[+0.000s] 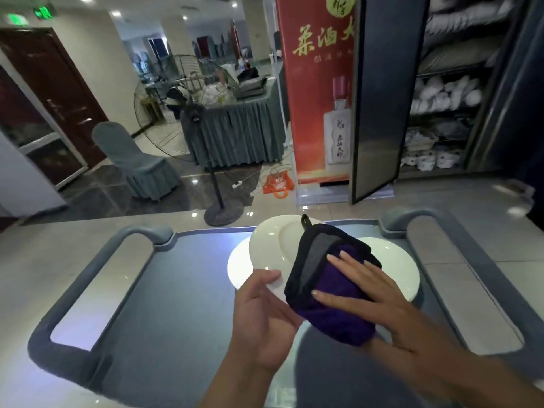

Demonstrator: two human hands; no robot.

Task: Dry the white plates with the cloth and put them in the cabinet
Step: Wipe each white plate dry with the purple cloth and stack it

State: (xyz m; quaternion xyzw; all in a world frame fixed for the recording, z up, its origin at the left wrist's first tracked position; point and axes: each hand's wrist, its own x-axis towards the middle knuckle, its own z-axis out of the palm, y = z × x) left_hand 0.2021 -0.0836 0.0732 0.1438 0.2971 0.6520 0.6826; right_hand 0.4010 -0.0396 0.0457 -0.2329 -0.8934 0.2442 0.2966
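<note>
while the left hand (262, 316) grips the near rim of a white plate (273, 245), thumb on top and fingers (282, 315) curled under the edge, the plate sits tilted above the grey cart top (176, 290). the right hand (379, 298) lies flat on a folded purple and black cloth (326, 278), fingers spread wide, pressing it onto the plate's right side. just beneath, a second white plate (394, 266) rests on the cart. the cabinet (441, 98) stands well apart at the upper right, door open, shelves stacked with white dishes.
</note>
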